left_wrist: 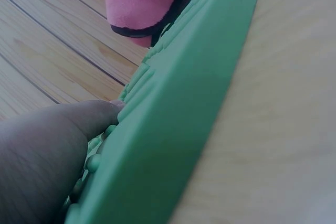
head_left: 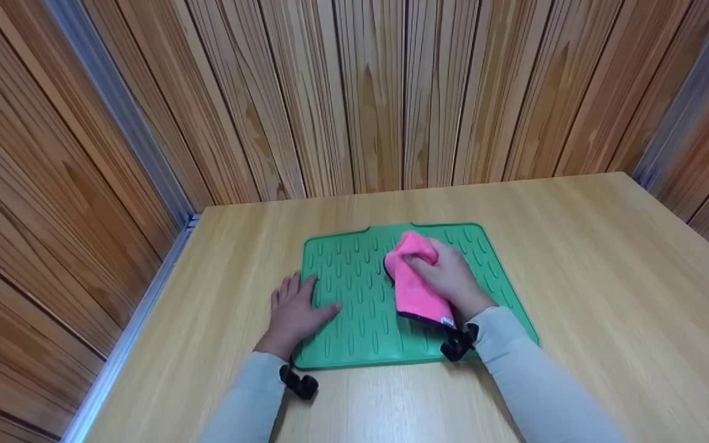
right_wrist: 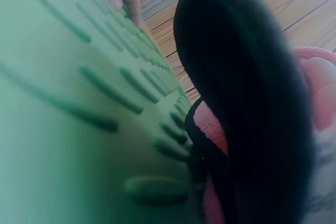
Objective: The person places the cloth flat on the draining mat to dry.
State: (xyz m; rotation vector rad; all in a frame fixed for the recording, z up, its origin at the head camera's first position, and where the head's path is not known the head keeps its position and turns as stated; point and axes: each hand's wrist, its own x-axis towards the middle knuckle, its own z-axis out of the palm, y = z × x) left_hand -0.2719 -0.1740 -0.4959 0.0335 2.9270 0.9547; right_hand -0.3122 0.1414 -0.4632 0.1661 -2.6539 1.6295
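A green mat with raised oblong ridges lies on the wooden table. Over its right half, my right hand grips a bunched pink cloth with dark edging and a small white label at one corner. The cloth's lower part hangs down toward the mat's near side. My left hand rests on the mat's left edge, fingers spread and thumb reaching inward over the ridges. In the right wrist view, a fold of the cloth shows beside the ridged surface, partly hidden by a large dark shape.
The light wooden table extends on all sides of the mat. Behind it stands a wood-plank wall, with another at the left beside a metal strip. Black clips sit at both wrists.
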